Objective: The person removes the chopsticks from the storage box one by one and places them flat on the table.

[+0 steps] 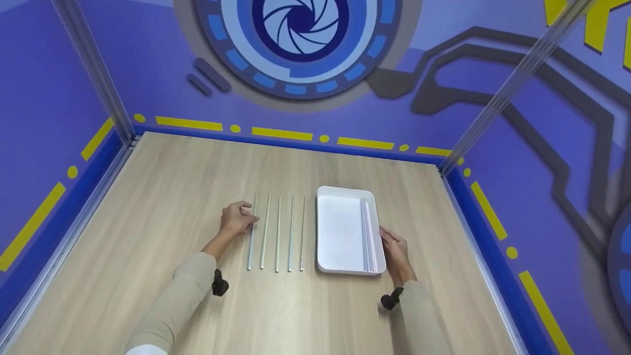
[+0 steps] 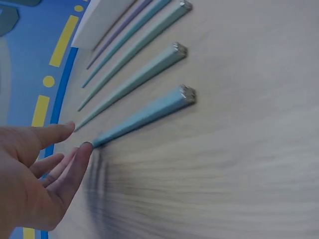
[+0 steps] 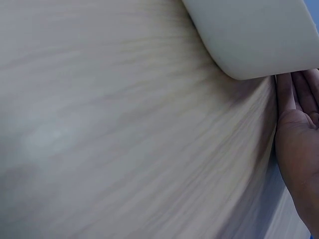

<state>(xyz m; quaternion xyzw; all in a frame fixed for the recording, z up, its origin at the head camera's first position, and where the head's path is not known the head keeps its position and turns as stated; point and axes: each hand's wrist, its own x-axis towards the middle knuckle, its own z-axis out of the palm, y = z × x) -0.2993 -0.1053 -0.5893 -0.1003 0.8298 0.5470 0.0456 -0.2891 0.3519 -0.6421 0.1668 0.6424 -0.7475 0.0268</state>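
Several slim chopsticks lie side by side on the table, pale green (image 1: 277, 241) and blue among them. At the left end of the row, my left hand (image 1: 237, 218) is at a light blue chopstick (image 1: 250, 251). In the left wrist view the thumb (image 2: 83, 154) is right at that chopstick, with a gap between it and the forefinger (image 2: 55, 132). A white tray (image 1: 340, 231) stands to the right of the row, with lilac and pink chopsticks (image 1: 367, 241) lengthwise along its right side. My right hand (image 1: 398, 251) rests against the tray's right wall, fingers straight.
The wooden table (image 1: 197, 167) is enclosed by blue printed panels (image 1: 148, 64) at the back and sides. Metal posts (image 1: 493, 108) stand at the back corners. A small black camera (image 1: 220, 283) sits on each wrist.
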